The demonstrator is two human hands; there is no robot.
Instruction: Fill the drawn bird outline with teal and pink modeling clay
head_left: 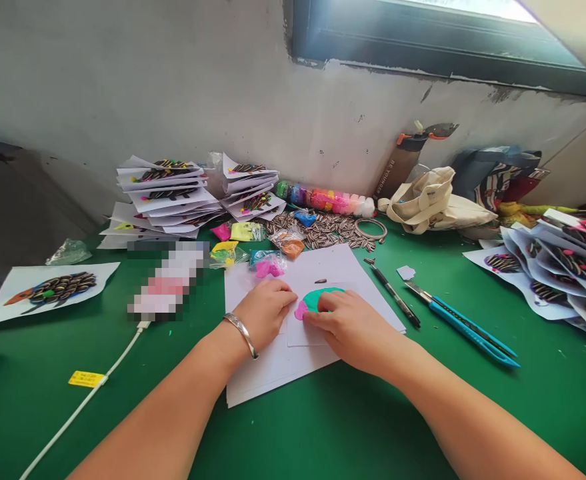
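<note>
My left hand (265,310), a silver bangle at its wrist, rests on the white paper with its fingers curled together. Its fingertips are beside a small white card (303,337); whatever they pinch is hidden. Over the card, my right hand (350,327) is closed, with its fingertips pressed against a small lump of pink modelling clay (301,311). The pink piece touches the left end of a flat green clay shape (315,298), partly covered by my right hand. One sunflower seed (321,281) lies just above the card on the larger white sheets (257,383).
Behind the sheets are bagged coloured clay (245,231), a seed pile (333,230) and a roll of tape (371,230). A pen (395,293) and blue tweezers (463,327) lie right. Seed pictures (173,197) are stacked left and right. A white cable (87,400) crosses the green table.
</note>
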